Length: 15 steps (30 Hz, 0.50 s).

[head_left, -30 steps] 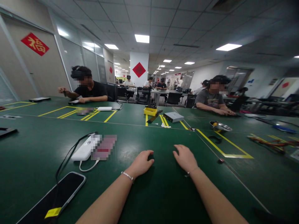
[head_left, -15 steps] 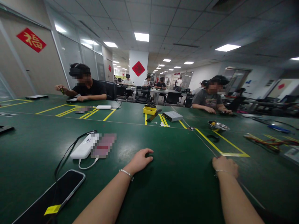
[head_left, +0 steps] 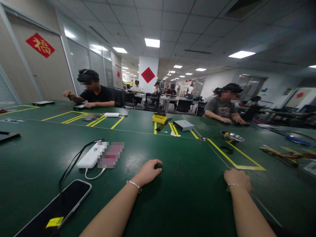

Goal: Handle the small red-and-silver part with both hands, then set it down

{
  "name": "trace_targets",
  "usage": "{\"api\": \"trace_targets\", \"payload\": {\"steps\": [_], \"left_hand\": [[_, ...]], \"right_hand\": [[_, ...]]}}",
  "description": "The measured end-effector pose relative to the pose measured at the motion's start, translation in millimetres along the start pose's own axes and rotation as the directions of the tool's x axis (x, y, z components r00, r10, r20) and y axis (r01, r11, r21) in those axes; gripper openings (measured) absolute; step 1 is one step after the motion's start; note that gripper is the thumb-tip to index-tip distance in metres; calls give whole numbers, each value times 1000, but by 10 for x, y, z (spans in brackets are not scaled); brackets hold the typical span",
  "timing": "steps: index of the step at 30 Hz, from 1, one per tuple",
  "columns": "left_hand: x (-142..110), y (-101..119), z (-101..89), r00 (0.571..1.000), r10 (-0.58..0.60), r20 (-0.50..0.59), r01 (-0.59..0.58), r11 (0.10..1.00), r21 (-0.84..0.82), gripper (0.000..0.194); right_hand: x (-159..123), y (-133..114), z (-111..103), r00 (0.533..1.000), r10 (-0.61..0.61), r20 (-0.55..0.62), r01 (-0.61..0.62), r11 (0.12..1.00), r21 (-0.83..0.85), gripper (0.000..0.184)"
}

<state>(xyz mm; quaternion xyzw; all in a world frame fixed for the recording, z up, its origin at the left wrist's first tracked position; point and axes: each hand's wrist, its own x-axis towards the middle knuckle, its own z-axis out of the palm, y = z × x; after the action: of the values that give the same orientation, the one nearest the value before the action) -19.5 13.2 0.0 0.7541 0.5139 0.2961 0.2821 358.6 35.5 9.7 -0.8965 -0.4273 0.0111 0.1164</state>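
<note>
My left hand (head_left: 149, 171) rests on the green table (head_left: 190, 197), thumb apart from the loosely bent fingers, with nothing between them. To its left lie a white power bank (head_left: 92, 156) and a blurred-out flat pinkish object (head_left: 112, 155), joined to a white cable (head_left: 95, 176). A large black phone (head_left: 58, 209) with a yellow tag lies beside my left forearm. Curled into a loose fist, my right hand (head_left: 237, 180) sits on the table by a seam, near a yellow tape corner (head_left: 249, 167). No object shows in it; its fingertips are turned under.
Farther back stand a yellow bin (head_left: 159, 118) of dark parts, a grey box (head_left: 183, 125) and a metal bowl (head_left: 232, 136). Coloured wires (head_left: 278, 155) lie at the right. Two people sit across the table, one at left (head_left: 95, 93), one at right (head_left: 223, 107).
The view has shifted slightly, so the far things sit a little lower and more to the right. Both my hands stay in nearly the same place and pose.
</note>
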Motion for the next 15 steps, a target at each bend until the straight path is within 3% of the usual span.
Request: {"api": "trace_targets", "payload": {"steps": [10, 15], "left_hand": [[-30, 13, -10, 1000, -4, 2, 4, 1000, -5, 30], [-31, 37, -9, 1000, 5, -1, -5, 1000, -8, 28]], "right_hand": [[-12, -24, -42, 999, 31, 19, -32, 999, 15, 43], [-89, -172, -147, 998, -42, -50, 46, 996, 80, 39]]}}
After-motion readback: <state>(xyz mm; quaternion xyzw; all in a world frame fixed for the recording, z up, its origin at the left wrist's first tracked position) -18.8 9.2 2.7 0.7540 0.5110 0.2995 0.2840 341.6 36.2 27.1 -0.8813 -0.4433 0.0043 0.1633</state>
